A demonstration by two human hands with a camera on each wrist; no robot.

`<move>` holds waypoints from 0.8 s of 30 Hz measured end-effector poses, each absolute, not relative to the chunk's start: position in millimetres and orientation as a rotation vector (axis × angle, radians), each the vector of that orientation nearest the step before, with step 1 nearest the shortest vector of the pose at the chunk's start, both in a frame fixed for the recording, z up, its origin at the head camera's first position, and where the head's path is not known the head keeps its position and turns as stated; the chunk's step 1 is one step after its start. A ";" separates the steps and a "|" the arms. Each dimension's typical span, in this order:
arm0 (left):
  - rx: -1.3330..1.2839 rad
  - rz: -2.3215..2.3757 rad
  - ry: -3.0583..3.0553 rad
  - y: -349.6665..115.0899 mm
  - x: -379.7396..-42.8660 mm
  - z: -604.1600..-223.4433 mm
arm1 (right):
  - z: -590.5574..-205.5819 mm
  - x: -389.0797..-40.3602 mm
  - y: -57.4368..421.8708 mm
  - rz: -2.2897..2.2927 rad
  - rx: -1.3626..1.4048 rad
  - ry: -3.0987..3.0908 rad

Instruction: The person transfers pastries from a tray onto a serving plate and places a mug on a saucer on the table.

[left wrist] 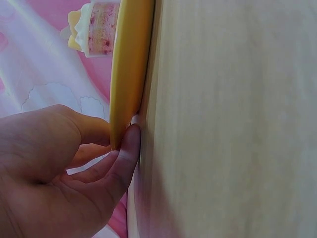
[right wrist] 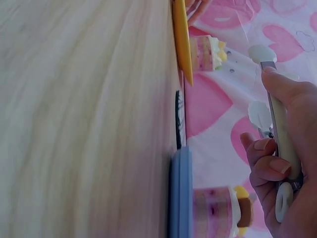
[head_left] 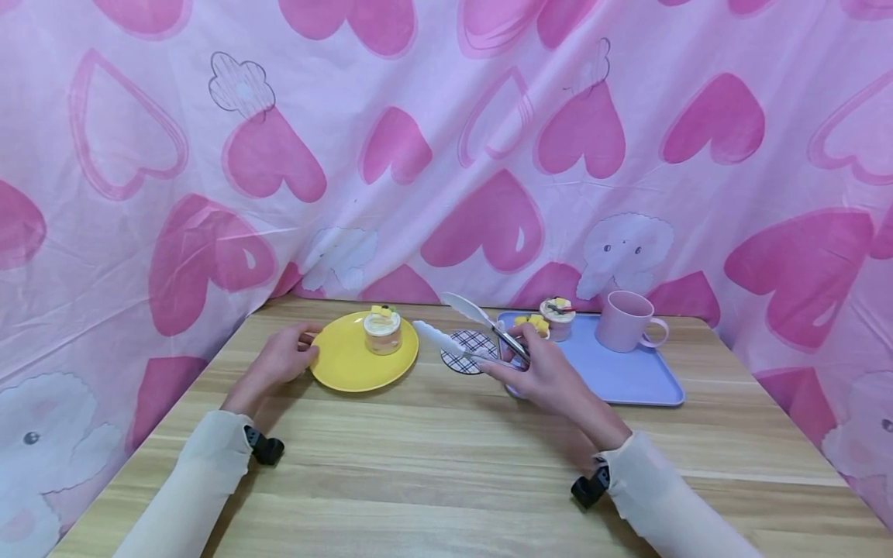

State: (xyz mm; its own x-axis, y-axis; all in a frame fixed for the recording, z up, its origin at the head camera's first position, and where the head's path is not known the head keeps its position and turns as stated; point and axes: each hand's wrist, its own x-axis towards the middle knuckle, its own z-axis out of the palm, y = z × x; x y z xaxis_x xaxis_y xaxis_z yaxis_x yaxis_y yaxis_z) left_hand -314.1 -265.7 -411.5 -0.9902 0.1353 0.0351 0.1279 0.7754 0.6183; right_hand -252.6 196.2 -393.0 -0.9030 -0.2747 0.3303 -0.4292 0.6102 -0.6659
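My left hand [head_left: 282, 354] pinches the left rim of a yellow plate [head_left: 342, 360]; in the left wrist view the thumb is above the rim and fingertips are under it. On the plate's right part stands a small dessert cup [head_left: 383, 335] with pink layers, white cream and yellow fruit on top. My right hand [head_left: 540, 376] grips a pair of tongs [head_left: 518, 349] with white tips, held above the table between plate and tray. The tongs' two arms are spread, with nothing between their tips, which point left toward the dessert cup.
A round plaid coaster [head_left: 456, 363] lies below the tongs. To the right, a lilac-blue tray [head_left: 621, 380] bears a pink mug [head_left: 621, 322], a second dessert cup [head_left: 558, 319] and a yellow-topped item [head_left: 533, 322] partly behind my right hand. A pink heart-patterned curtain [head_left: 335, 155] hangs behind the wooden table [head_left: 418, 473].
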 end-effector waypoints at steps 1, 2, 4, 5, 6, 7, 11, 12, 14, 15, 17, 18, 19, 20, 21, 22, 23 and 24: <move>0.210 1.026 2.947 -265.8 -314.5 -411.5 | -392.7 -252.4 198.6 1.162 0.591 -2.634; 0.205 1.024 2.943 -265.7 -314.6 -411.2 | -392.2 -252.1 200.6 1.154 0.602 -2.627; 0.202 1.020 2.941 -265.9 -314.8 -410.7 | -391.1 -251.6 204.2 1.137 0.616 -2.616; 0.196 1.021 2.941 -265.8 -314.8 -410.6 | -390.6 -251.7 205.9 1.129 0.619 -2.613; 0.200 1.017 2.942 -265.8 -314.7 -410.4 | -389.9 -251.6 207.5 1.118 0.613 -2.616; 0.200 1.013 2.944 -266.0 -314.9 -410.5 | -389.4 -251.3 209.2 1.110 0.604 -2.625; 0.212 1.005 2.952 -266.5 -314.7 -410.7 | -386.6 -249.0 216.6 1.086 0.566 -2.646; 0.218 1.003 2.953 -266.7 -314.8 -410.9 | -386.1 -248.2 218.8 1.078 0.559 -2.650; 0.223 1.005 2.957 -266.9 -314.9 -411.2 | -385.2 -247.2 223.2 1.042 0.553 -2.644; 0.221 1.009 2.957 -266.7 -314.8 -411.3 | -384.9 -246.6 225.4 1.023 0.548 -2.643; 0.227 1.012 2.959 -266.7 -314.8 -411.4 | -384.5 -245.4 229.7 0.986 0.536 -2.646; 0.229 1.014 2.959 -266.6 -314.6 -411.4 | -384.8 -245.2 232.0 0.974 0.528 -2.649; 0.228 1.019 2.958 -266.5 -314.5 -411.5 | -384.9 -244.8 234.1 0.964 0.518 -2.652; 0.227 1.022 2.956 -266.4 -314.4 -411.7 | -385.0 -244.3 236.2 0.962 0.506 -2.658; 0.230 1.024 2.956 -266.3 -314.1 -411.8 | -385.0 -243.8 238.0 0.969 0.497 -2.661; 0.234 1.027 2.956 -266.3 -313.8 -411.9 | -385.2 -243.5 239.9 0.978 0.486 -2.663; 0.235 1.028 2.955 -266.1 -313.6 -412.1 | -385.4 -243.0 242.0 0.990 0.472 -2.662; 0.237 1.027 2.955 -266.1 -313.3 -412.2 | -385.6 -242.7 244.0 1.005 0.460 -2.657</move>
